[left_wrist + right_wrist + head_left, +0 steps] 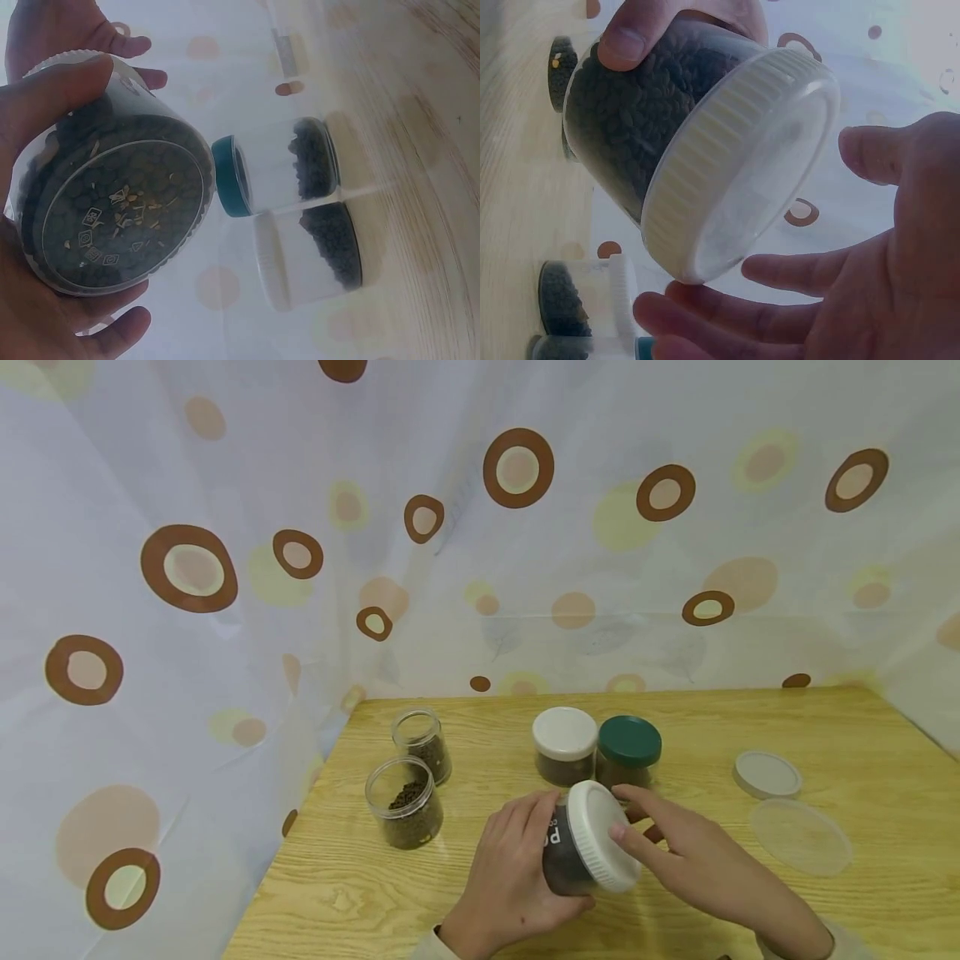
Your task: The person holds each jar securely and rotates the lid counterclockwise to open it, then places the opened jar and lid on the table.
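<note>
Now left hand (510, 877) grips tilted jar (581, 852); right hand (690, 860) open, fingertips touching lid.

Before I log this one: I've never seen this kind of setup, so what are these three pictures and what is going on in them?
No machine here: a person works with two bare hands and wears three cameras. The wide picture comes from the head, looking down at a wooden table with spotted curtains behind. The other two come from the wrists, close up.

The left hand grips a tilted jar of dark pellets. The right hand has its fingers on the jar's white lid; the right wrist view shows them spread and relaxed around it.

On the table stand two lidless jars of pellets, a white-lidded jar and a green-lidded jar. Two loose lids lie at the right.
</note>
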A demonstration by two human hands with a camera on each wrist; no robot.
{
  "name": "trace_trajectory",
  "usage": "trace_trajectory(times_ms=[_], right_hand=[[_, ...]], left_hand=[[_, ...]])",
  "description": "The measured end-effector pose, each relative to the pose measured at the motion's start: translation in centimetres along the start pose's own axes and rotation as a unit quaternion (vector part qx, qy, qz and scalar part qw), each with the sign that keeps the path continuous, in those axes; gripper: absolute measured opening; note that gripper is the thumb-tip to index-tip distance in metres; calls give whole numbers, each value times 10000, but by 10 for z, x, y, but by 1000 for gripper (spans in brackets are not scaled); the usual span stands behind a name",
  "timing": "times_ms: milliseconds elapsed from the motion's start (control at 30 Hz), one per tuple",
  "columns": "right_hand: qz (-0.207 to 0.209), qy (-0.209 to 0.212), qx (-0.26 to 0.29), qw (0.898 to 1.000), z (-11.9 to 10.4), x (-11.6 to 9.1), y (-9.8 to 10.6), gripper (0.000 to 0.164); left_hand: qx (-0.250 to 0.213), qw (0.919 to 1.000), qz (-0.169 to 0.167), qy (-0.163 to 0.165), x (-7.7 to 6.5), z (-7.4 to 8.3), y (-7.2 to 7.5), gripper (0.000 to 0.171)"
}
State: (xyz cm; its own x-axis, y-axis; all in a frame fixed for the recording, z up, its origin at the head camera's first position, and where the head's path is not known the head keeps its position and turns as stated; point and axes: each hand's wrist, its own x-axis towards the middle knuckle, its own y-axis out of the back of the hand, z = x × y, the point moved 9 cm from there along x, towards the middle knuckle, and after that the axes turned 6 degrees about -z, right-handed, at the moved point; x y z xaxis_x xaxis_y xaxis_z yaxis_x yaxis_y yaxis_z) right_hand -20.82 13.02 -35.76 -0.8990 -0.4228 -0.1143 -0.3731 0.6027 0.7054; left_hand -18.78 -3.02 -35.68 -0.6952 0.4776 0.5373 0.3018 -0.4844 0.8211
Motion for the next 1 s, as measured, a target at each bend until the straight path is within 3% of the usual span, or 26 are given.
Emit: trace_trajectory(times_ms=[333, 700, 833, 933, 1000], right_hand=[[-152, -488, -73, 9987, 4, 2, -5, 69], [-215, -569, -204, 9979, 8, 3, -7, 74], [-158, 233, -374, 9989, -2, 2, -7, 80], [58, 1056, -700, 9919, -13, -3, -6, 82], [214, 1369, -883, 9864, -17, -5, -5, 83]], left_hand=[[232, 9996, 18, -135, 2, 6, 0, 107], [330, 9992, -31, -202, 1, 8, -3, 108], [323, 9993, -38, -188, 0, 8, -3, 107], [336, 9993, 30, -186, -1, 7, -1, 107], [290, 9995, 36, -153, -1, 6, -1, 106]])
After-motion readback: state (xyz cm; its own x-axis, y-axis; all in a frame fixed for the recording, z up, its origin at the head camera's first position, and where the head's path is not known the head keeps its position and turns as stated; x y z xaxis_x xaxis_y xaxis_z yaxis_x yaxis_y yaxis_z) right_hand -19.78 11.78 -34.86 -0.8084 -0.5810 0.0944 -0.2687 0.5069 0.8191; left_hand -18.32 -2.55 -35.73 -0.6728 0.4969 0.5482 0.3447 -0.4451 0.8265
